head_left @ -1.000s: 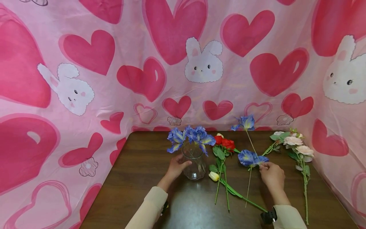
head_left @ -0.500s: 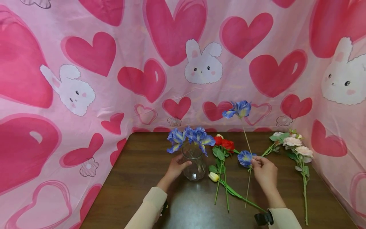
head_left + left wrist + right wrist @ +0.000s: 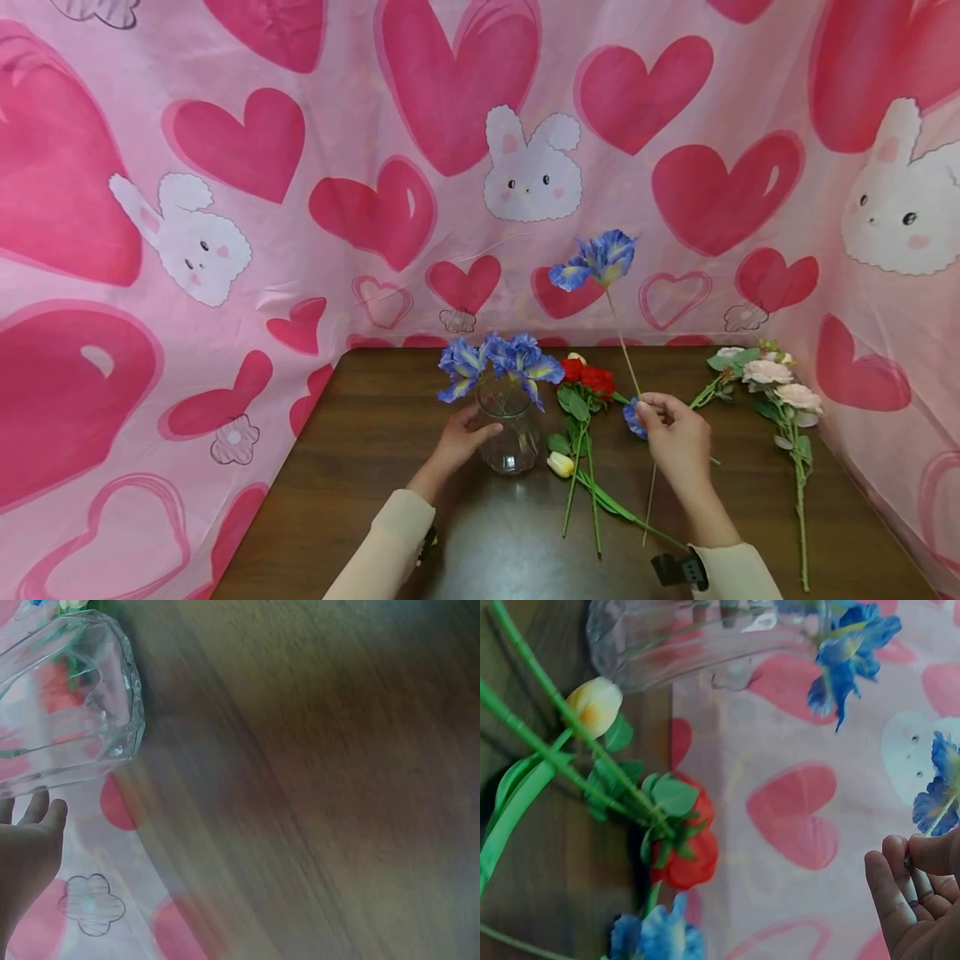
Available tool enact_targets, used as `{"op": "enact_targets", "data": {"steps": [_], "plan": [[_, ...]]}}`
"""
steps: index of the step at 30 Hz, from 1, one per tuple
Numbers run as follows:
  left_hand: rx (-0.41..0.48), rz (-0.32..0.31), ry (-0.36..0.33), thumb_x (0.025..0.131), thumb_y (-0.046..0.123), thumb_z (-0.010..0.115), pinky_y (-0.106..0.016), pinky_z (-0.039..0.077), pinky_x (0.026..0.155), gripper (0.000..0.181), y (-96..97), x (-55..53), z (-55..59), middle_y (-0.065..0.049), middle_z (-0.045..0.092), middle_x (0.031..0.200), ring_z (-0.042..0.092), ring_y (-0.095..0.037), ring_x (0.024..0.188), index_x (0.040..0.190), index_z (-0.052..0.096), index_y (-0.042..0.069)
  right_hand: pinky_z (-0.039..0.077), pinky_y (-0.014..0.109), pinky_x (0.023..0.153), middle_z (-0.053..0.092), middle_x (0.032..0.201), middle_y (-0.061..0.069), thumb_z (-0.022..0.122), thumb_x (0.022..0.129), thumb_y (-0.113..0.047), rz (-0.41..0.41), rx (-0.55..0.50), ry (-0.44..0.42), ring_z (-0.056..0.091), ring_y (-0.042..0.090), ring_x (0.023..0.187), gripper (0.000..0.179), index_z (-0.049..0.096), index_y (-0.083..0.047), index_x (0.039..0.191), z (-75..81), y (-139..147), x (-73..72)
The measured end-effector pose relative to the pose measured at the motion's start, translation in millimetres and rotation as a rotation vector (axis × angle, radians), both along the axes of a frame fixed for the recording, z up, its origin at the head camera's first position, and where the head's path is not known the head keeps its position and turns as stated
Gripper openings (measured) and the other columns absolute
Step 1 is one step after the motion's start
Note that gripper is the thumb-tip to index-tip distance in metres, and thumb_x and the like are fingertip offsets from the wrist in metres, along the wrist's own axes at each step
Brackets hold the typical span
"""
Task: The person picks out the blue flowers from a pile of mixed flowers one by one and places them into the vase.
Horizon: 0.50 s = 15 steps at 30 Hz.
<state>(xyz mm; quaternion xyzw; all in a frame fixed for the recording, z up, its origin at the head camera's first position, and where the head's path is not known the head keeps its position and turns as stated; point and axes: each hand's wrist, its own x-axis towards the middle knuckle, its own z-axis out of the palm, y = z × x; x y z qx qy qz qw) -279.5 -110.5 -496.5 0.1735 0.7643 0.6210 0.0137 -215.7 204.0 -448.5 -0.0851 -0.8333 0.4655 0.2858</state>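
In the head view a clear glass vase (image 3: 512, 454) stands on the table with blue irises (image 3: 517, 357) in it. My left hand (image 3: 456, 440) holds its left side, the thumb in front; the left wrist view shows fingers (image 3: 54, 817) against the glass (image 3: 127, 746). To the right, my right hand (image 3: 681, 442) pinches the stem of another blue iris (image 3: 609, 254) between thumb and fingertips. That bloom is raised above the table, leaning left toward the vase. One more blue iris (image 3: 634, 417) lies on the table, partly hidden behind the right hand.
Red roses (image 3: 596, 381) and a pale yellow tulip (image 3: 559, 464) lie right of the vase, their stems crossing. Pale pink roses (image 3: 795, 396) lie at the table's right side. A pink cloth with hearts and rabbits (image 3: 532, 175) hangs behind the wooden table (image 3: 360, 433).
My right hand has lifted the iris off toward the upper left, closer to the vase, and its stem is now more upright. My left hand and the vase stay put.
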Motion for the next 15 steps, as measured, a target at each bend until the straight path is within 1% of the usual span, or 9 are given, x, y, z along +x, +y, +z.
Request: {"op": "enact_targets", "data": {"steps": [3, 5, 7, 8, 10, 11, 13, 15], "plan": [[0.017, -0.015, -0.008, 0.087, 0.009, 0.073, -0.040, 0.051, 0.091, 0.050, -4.0, -0.2, 0.9, -0.021, 0.058, 0.130, 0.058, -0.037, 0.115, 0.133, 0.056, -0.003, 0.044, 0.012, 0.051, 0.072, 0.077, 0.011, 0.072, 0.087, -0.005, 0.023, -0.029, 0.038, 0.057, -0.008, 0.061, 0.009, 0.072, 0.000, 0.095, 4.4, -6.4, -0.8], [0.037, -0.028, -0.007, 0.087, 0.006, 0.072, -0.038, 0.051, 0.091, 0.048, -8.2, -1.0, 1.3, -0.023, 0.059, 0.127, 0.058, -0.037, 0.115, 0.131, 0.056, -0.006, 0.046, 0.012, 0.052, 0.071, 0.077, 0.012, 0.071, 0.087, -0.002, 0.049, -0.060, 0.056, 0.059, -0.007, 0.061, 0.008, 0.072, 0.000, 0.095, 7.4, -10.3, -1.0], [0.062, -0.022, 0.001, 0.088, 0.003, 0.071, -0.035, 0.050, 0.091, 0.046, -13.4, -2.1, 1.5, -0.026, 0.060, 0.124, 0.057, -0.039, 0.115, 0.129, 0.056, -0.009, 0.047, 0.012, 0.053, 0.071, 0.077, 0.014, 0.070, 0.088, -0.001, 0.076, -0.084, 0.067, 0.060, -0.006, 0.062, 0.008, 0.071, 0.001, 0.095, 10.8, -13.5, -0.2], [0.072, -0.012, 0.004, 0.088, 0.001, 0.071, -0.033, 0.050, 0.091, 0.045, -16.6, -2.9, 1.4, -0.028, 0.059, 0.123, 0.057, -0.040, 0.115, 0.127, 0.056, -0.012, 0.048, 0.013, 0.054, 0.071, 0.078, 0.014, 0.070, 0.088, 0.000, 0.088, -0.096, 0.069, 0.061, -0.006, 0.063, 0.008, 0.071, 0.001, 0.095, 12.1, -14.9, -0.1], [0.074, 0.020, 0.008, 0.088, 0.000, 0.070, -0.030, 0.051, 0.088, 0.040, -23.8, -4.6, 0.9, -0.032, 0.060, 0.119, 0.059, -0.039, 0.111, 0.122, 0.057, -0.015, 0.049, 0.013, 0.055, 0.071, 0.079, 0.014, 0.070, 0.088, 0.000, 0.103, -0.107, 0.071, 0.062, -0.005, 0.064, 0.008, 0.071, 0.002, 0.096, 14.6, -17.1, 1.1], [0.089, 0.040, 0.003, 0.087, -0.001, 0.070, -0.029, 0.051, 0.087, 0.040, -27.8, -6.6, -0.7, -0.033, 0.059, 0.119, 0.061, -0.038, 0.109, 0.122, 0.057, -0.016, 0.049, 0.013, 0.055, 0.071, 0.079, 0.014, 0.070, 0.088, -0.001, 0.106, -0.106, 0.072, 0.063, -0.004, 0.064, 0.009, 0.071, 0.002, 0.097, 15.9, -18.1, 1.9], [0.113, 0.083, 0.009, 0.087, -0.003, 0.070, -0.026, 0.052, 0.084, 0.042, -36.2, -10.9, -3.6, -0.032, 0.059, 0.121, 0.063, -0.031, 0.106, 0.125, 0.055, -0.014, 0.049, 0.013, 0.055, 0.071, 0.079, 0.014, 0.070, 0.089, -0.002, 0.116, -0.110, 0.078, 0.064, -0.002, 0.065, 0.009, 0.071, 0.002, 0.097, 18.0, -19.7, 3.2], [0.129, 0.110, 0.038, 0.087, -0.004, 0.069, -0.027, 0.053, 0.082, 0.048, -45.1, -15.5, -5.3, -0.031, 0.057, 0.125, 0.063, -0.024, 0.103, 0.131, 0.052, -0.012, 0.050, 0.013, 0.055, 0.071, 0.079, 0.015, 0.070, 0.089, -0.002, 0.130, -0.119, 0.094, 0.066, 0.001, 0.065, 0.009, 0.071, 0.002, 0.097, 20.4, -21.5, 4.5]]}}
